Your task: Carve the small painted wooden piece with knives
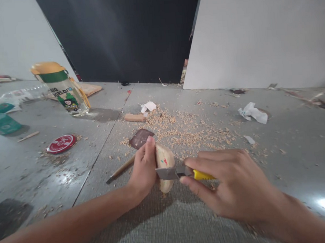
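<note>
My left hand [145, 164] grips a pale carved wooden piece [164, 156] from its left side, thumb up along its edge. Small red and green marks show on the wood. My right hand [226, 180] is closed on a yellow utility knife [201, 175]. The knife's wide metal blade points left and lies across the middle of the wood, close to my left fingers. Under my left hand's side, a chisel-like tool with a wooden handle [123, 169] rests on the floor. A brown sandpaper-like square [141, 138] lies just beyond my left hand.
Wood shavings [190, 129] are scattered ahead. Beyond are a small wood block [134, 117] and crumpled tissues [252, 113]. Leftward are a red round lid [62, 143], a yellow-topped bottle [64, 91], a teal container [3, 124] and a thin stick [28, 136]. Dark and white panels stand behind.
</note>
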Motion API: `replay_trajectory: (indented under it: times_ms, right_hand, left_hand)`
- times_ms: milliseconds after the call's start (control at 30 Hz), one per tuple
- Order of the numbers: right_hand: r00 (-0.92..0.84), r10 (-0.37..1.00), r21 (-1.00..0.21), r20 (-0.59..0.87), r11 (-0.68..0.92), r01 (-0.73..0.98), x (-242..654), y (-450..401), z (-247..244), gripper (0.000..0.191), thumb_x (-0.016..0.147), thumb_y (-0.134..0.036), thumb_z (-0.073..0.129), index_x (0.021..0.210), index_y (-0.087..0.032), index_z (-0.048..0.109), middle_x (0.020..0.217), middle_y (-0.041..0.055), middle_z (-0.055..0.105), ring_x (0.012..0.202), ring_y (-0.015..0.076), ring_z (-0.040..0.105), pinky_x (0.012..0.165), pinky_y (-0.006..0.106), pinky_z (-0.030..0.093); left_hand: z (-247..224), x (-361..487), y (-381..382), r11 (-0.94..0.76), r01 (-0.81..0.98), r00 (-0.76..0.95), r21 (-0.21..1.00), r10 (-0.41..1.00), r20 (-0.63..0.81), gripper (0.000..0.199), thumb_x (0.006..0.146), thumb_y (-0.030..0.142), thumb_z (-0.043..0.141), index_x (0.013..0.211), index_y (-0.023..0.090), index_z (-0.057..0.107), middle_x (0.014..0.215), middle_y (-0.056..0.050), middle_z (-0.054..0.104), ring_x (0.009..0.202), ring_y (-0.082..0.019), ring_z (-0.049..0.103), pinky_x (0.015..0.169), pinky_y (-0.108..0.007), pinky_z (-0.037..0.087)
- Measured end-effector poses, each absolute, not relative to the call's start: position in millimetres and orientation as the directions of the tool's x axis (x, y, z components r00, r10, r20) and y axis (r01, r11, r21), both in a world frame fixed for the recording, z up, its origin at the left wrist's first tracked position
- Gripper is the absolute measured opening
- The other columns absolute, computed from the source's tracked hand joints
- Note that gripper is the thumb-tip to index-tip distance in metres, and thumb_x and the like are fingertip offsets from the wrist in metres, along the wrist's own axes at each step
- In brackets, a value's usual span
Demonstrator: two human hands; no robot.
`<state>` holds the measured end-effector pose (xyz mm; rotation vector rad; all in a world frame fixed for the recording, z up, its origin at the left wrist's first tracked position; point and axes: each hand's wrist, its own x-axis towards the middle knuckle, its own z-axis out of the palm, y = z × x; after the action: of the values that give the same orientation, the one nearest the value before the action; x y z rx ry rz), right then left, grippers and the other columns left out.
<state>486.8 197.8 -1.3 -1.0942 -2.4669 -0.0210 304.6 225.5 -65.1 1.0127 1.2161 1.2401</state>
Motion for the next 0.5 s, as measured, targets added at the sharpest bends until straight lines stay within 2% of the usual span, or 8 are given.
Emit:
replay_trajectory:
  times_ms: [133, 367, 500]
  right_hand:
    - [-0.589, 0.691, -0.137, 0.418, 0.689, 0.711, 488.1, 199.0, -2.9, 0.027, 0.091, -0.041, 0.055, 0.084, -0.021, 0.071, 0.068, 0.0004, 0.067, 0.053, 0.0123, 0.056, 0.052, 0.027, 0.034]
    - [-0.580, 0.671, -0.103, 0.462, 0.691, 0.716, 486.9, 199.7, -3.0, 0.027, 0.091, -0.040, 0.055, 0.082, -0.020, 0.071, 0.064, 0.0002, 0.066, 0.054, 0.0132, 0.058, 0.051, 0.026, 0.036]
    - [-0.550, 0.656, -0.066, 0.516, 0.671, 0.738, 494.7, 207.2, -3.2, 0.027, 0.091, -0.041, 0.055, 0.087, -0.020, 0.072, 0.070, 0.0016, 0.071, 0.054, 0.0136, 0.061, 0.051, 0.027, 0.038]
  left_hand:
    - [-64.5, 304.5, 226.0, 0.108, -0.129, -0.060, 0.986, 0.991, -0.117, 0.055, 0.089, 0.069, 0.040, 0.061, 0.021, 0.040, 0.053, 0.003, 0.040, 0.049, -0.010, 0.036, 0.045, -0.022, 0.033]
    - [-66.7, 304.4, 227.6, 0.137, -0.192, -0.057, 0.972, 0.987, -0.151, 0.054, 0.088, 0.068, 0.043, 0.062, 0.021, 0.039, 0.053, 0.004, 0.040, 0.047, -0.010, 0.035, 0.044, -0.022, 0.032]
    - [-70.7, 302.1, 225.5, 0.128, -0.166, -0.068, 0.978, 0.988, -0.141, 0.054, 0.088, 0.068, 0.043, 0.063, 0.021, 0.040, 0.054, 0.004, 0.040, 0.049, -0.010, 0.037, 0.045, -0.021, 0.033]
